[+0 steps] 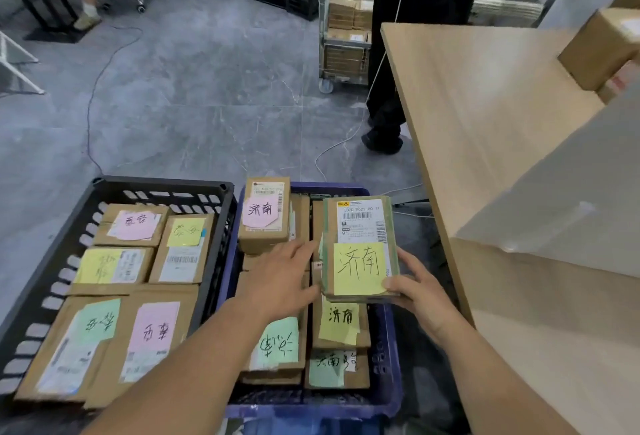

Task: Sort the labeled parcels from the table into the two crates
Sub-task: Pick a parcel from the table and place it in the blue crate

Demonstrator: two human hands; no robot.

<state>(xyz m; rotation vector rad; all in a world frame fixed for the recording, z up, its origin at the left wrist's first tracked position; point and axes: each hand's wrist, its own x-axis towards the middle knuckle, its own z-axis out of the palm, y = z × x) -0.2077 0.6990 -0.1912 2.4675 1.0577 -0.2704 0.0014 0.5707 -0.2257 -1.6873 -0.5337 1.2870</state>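
— So where's the parcel [358, 247]?
— Over the blue crate [388, 365], yellow note up, right hand [417, 290] gripping its near corner, thumb on top.
— And the left hand [282, 278]?
— Fingers spread flat, grasping nothing, touching the parcel's left edge. The black crate [69, 226] sits just left, packed with labeled boxes.

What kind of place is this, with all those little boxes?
Probably a parcel sorting room or small warehouse. Labelled cardboard parcels fill a black crate and a blue crate, a wheeled cart stacked with boxes stands behind, and the right hand holds a barcoded parcel.
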